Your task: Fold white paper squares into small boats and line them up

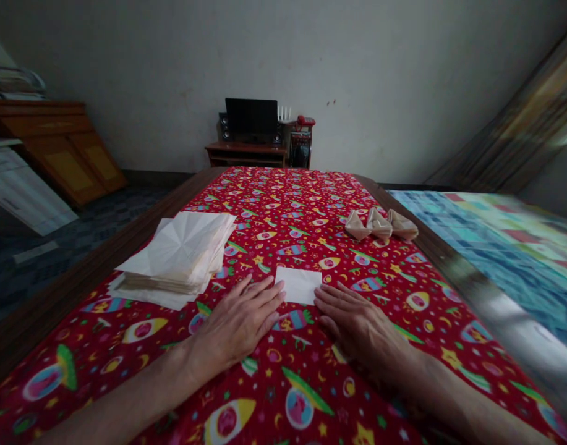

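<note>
A small white rectangle of folded paper (298,285) lies flat on the red patterned cloth (297,364), between my two hands. My left hand (248,312) rests palm down with fingers stretched out, its fingertips at the paper's left edge. On the other side, my right hand (357,318) lies flat too, fingertips touching the right edge. A pile of creased paper sheets (183,247) sits to the left, beyond my left hand. Farther off at the right stand three folded paper pieces (380,224), side by side.
The cloth covers a long table with dark wooden edges (431,253). A bed with a colourful cover (491,247) adjoins it on the right. Against the far wall stand a monitor (251,116) and a red telephone (305,121). A wooden cabinet (60,148) is at the left.
</note>
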`<state>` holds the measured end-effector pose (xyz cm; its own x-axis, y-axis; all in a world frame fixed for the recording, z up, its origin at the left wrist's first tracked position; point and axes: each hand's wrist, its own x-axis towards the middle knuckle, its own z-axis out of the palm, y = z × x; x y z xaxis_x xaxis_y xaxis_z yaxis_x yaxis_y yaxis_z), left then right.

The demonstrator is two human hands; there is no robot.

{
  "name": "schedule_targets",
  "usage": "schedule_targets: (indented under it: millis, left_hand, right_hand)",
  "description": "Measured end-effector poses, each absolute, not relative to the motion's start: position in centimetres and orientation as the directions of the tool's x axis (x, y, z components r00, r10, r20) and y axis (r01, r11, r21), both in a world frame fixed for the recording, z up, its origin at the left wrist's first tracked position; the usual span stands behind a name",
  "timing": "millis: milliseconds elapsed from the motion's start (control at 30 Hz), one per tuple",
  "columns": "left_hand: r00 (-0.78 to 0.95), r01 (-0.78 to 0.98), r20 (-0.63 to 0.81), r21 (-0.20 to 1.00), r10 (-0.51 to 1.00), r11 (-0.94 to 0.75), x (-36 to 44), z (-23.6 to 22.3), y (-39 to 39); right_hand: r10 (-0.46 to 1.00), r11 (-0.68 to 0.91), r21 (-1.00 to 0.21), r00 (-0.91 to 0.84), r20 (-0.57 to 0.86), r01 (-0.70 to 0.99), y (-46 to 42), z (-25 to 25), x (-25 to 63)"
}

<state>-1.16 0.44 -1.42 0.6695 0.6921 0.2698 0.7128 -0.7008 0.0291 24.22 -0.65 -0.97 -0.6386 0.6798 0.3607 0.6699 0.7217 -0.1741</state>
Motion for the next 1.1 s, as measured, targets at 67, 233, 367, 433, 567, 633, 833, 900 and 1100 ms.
schedule_targets:
  millis: [67, 233, 367, 433, 567, 633, 833, 900, 1100]
  left_hand:
    - [0.665, 0.709, 0.313, 0.021, 0.679, -0.705, -1.4, -1.5, 0.6]
    - [0.652, 0.661, 0.477, 0.022, 0.589, -0.750, -1.0, -2.0, 1.3]
    - [0.610, 0.670, 0.514, 0.070, 0.603, -0.739, -0.9, -2.2, 1.5]
    - [0.601, 0.679, 0.503, 0.088, 0.621, -0.729, -0.9, -2.1, 1.3]
    - [0.601, 0.686, 0.478, 0.102, 0.640, -0.721, -0.9, -2.0, 1.2]
    - [0.600, 0.689, 0.476, 0.100, 0.642, -0.718, -0.9, -2.1, 1.2]
    - [0.627, 0.669, 0.455, 0.103, 0.633, -0.736, -0.9, -2.2, 1.4]
    - [0.622, 0.670, 0.467, 0.099, 0.629, -0.736, -0.9, -1.9, 1.4]
    - [0.463, 0.716, 0.680, 0.091, 0.568, -0.692, -1.1, -0.2, 1.7]
  right_hand:
    - [0.708, 0.698, -0.237, -0.604, 0.365, 0.676, -0.5, -0.9, 24.3]
    - [0.832, 0.527, -0.334, -0.394, 0.392, 0.782, 0.5, -1.5, 24.8]
    - [0.853, 0.477, -0.371, -0.319, 0.412, 0.797, 1.3, -2.4, 25.1]
    - [0.884, 0.434, -0.405, -0.293, 0.365, 0.805, 1.6, -2.4, 24.7]
    - [0.961, 0.272, -0.508, -0.211, 0.176, 0.817, 1.9, -1.5, 23.5]
    - [0.976, 0.215, -0.562, -0.196, 0.096, 0.799, 1.9, -1.1, 23.0]
    - [0.975, 0.216, -0.630, -0.200, 0.098, 0.746, 1.7, -1.7, 21.7]
    - [0.967, 0.255, -0.655, -0.198, 0.162, 0.711, 1.9, -1.7, 21.5]
    - [0.678, 0.617, -0.327, -0.271, 0.683, 0.716, 2.7, 0.6, 22.9]
